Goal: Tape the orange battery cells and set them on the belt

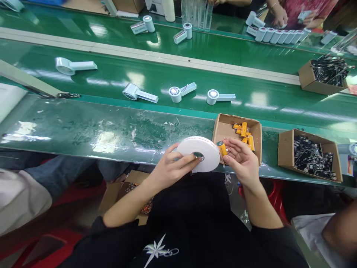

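Note:
A wide white roll of tape (208, 154) is held by my left hand (177, 163), its fingers wrapped over the flat face and one fingertip at the dark centre hole. Just right of the roll, my right hand (241, 158) holds an orange battery (222, 148) with a dark end, tilted, close to the roll's edge. Behind that hand, a shallow cardboard box (258, 139) contains several more orange batteries (244, 129). Whether the battery touches the tape is hard to tell.
Pale blue handheld fans (212, 96) lie along the green belt (106, 87) beyond the bench. A box of dark circuit parts (286, 150) stands at right, another box (308, 76) farther back. People sit on both sides; a co-worker's hands (279, 16) are across the belt.

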Tool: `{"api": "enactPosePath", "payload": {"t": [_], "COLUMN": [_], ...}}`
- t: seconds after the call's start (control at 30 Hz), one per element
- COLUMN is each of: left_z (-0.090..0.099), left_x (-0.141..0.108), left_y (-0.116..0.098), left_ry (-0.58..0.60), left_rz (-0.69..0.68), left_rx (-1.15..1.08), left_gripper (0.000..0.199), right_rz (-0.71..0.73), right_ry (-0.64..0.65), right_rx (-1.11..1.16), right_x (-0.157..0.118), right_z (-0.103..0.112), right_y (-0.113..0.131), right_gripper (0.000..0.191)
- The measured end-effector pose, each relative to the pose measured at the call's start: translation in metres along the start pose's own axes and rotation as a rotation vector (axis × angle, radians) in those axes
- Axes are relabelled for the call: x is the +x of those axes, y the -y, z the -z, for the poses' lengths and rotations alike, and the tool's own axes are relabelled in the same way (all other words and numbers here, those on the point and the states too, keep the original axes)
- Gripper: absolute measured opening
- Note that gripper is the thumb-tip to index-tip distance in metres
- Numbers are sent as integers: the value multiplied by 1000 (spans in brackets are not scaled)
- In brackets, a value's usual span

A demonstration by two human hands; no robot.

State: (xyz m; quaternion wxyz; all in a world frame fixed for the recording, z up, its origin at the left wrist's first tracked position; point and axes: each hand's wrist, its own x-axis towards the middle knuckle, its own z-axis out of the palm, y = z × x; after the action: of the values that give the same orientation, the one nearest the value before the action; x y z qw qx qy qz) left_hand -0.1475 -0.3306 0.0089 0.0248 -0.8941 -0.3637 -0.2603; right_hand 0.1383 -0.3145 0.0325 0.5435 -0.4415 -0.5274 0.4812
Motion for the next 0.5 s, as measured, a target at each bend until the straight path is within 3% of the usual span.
{"api": "enactPosePath", "payload": {"t": [0.1, 0.17, 0.23, 0.33, 0.37, 0.43, 0.5], "left_z": [16, 22, 21, 6, 0, -10, -12], "left_x": [8, 14, 20, 27, 28, 23, 10], "left_y": [15, 18, 12, -18, -31, -56, -69], "left_ry": [74, 116, 71, -164, -231, -279, -218], "left_rz": [-41, -33, 5, 90, 121, 157, 85], "left_rx": [-85, -86, 16, 192, 203, 139, 1], "left_gripper": [56, 59, 57, 50, 49, 47, 38], "right_rz": [-171, -191, -118, 31, 38, -8, -60], "right_ry": [240, 274, 91, -358, -446, -480, -443], "right_rx": [-174, -239, -155, 98, 151, 207, 238], "right_x": [18, 26, 26, 17, 14, 14, 22], "right_z": [20, 20, 5, -31, -39, -37, -9], "right_y": [17, 18, 8, -18, -25, -27, -13], "right_gripper": [42, 39, 41, 49, 50, 47, 43]}}
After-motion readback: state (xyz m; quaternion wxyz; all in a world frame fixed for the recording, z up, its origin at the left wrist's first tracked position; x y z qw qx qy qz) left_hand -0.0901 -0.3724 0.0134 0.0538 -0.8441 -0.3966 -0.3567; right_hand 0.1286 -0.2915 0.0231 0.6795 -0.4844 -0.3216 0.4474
